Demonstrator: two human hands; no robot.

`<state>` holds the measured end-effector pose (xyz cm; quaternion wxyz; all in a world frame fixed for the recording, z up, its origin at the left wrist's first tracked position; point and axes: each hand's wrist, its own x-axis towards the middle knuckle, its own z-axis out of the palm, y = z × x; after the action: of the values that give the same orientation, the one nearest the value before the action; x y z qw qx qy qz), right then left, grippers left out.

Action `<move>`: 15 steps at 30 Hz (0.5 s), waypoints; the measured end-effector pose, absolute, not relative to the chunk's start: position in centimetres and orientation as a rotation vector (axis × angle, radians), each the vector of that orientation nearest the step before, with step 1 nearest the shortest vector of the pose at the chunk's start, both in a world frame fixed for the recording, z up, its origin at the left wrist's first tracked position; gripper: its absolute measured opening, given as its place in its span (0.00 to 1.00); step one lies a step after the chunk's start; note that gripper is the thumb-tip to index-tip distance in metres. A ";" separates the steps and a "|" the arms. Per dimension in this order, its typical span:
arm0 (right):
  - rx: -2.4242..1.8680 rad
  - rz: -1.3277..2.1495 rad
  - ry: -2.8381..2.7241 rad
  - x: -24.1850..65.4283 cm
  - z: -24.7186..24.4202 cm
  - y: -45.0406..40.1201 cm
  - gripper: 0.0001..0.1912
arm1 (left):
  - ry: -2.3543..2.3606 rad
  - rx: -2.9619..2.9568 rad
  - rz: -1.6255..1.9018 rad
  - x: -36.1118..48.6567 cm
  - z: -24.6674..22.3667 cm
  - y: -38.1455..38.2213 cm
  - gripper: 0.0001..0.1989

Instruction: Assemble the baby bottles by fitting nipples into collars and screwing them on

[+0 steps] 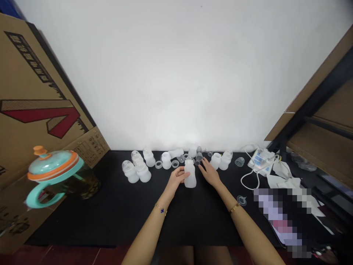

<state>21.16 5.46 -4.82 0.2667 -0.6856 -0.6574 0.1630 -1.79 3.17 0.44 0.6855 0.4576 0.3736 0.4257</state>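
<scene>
My left hand (175, 179) is closed around a white baby bottle (190, 179), which stands upright and has a teat at its top. To the right of it, my right hand (211, 174) has its fingers stretched apart, close to a clear dome cap (199, 153) and small clear parts; no held thing shows in it. Behind the left hand are an uncapped white bottle (166, 161) and two collar rings, one ring (159, 164) on each side of it. Several capped bottles (143, 172) form a group on the left. Another uncapped bottle (215, 161) stands beyond the right hand, beside a capped bottle (226, 161).
A large lidded jug (55, 163) of dark liquid is at the left by a cardboard box (33, 84). On the right lie a white power strip (260, 162) with cables, papers (284, 180), a clear cap (239, 161) and a clear disc (242, 200). A white wall (176, 73) rises behind.
</scene>
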 end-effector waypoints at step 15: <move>-1.879 0.472 -1.762 20.7 -3.8 5.4 0.35 | 0.814 1.029 0.923 -1.6 -0.3 3.4 0.26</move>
<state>20.74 5.36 -3.84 0.2585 -0.6930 -0.6501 0.1740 -1.63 3.35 -0.30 0.6953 0.4610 0.3648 0.4134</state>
